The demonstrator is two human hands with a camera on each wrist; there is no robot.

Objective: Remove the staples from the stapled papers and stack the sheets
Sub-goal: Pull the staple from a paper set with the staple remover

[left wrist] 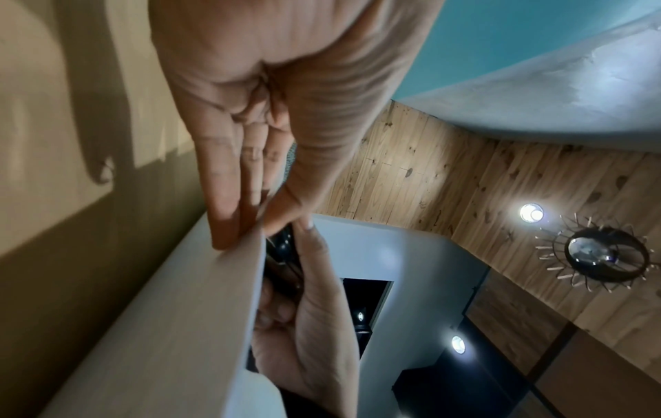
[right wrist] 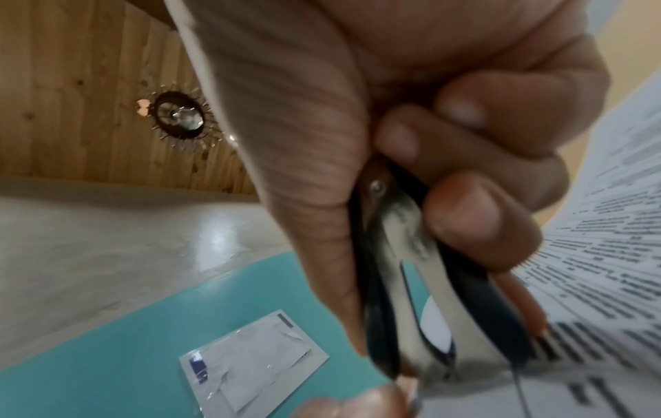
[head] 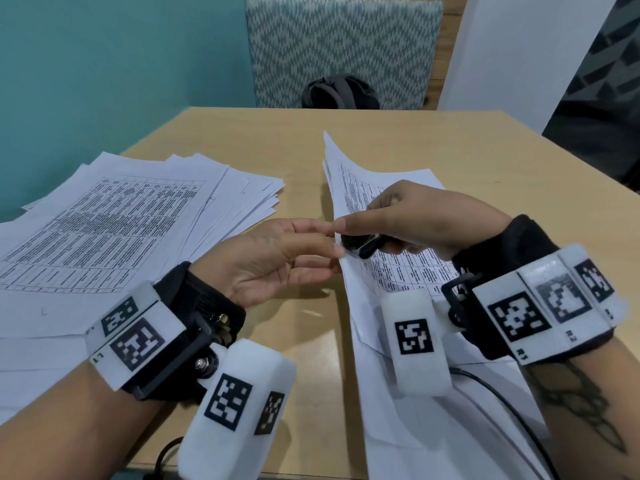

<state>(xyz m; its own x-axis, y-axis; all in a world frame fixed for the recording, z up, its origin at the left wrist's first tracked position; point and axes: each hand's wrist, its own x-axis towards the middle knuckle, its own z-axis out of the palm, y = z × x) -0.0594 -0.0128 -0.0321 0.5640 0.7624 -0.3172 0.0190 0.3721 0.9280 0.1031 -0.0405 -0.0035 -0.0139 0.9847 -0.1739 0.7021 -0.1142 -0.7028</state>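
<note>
A stapled set of printed papers (head: 377, 188) lies at the table's right, its near left edge lifted. My left hand (head: 332, 252) pinches that edge, straight fingers (left wrist: 229, 215) on one side of the sheet (left wrist: 179, 325) and the thumb on the other. My right hand (head: 356, 233) grips a black and metal staple remover (head: 360, 244) at the same spot on the paper's edge. In the right wrist view the staple remover (right wrist: 411, 282) sits between thumb and curled fingers, its tips against the printed page (right wrist: 608, 268). No staple shows. A fanned stack of loose sheets (head: 121, 223) lies at the left.
The wooden table (head: 277, 140) has bare surface between the two paper piles. A patterned chair (head: 343, 46) with a black bag (head: 341, 93) stands behind the far edge. A black cable (head: 502, 396) runs over the papers near my right wrist. A person in dark clothing (head: 595, 133) sits at the right.
</note>
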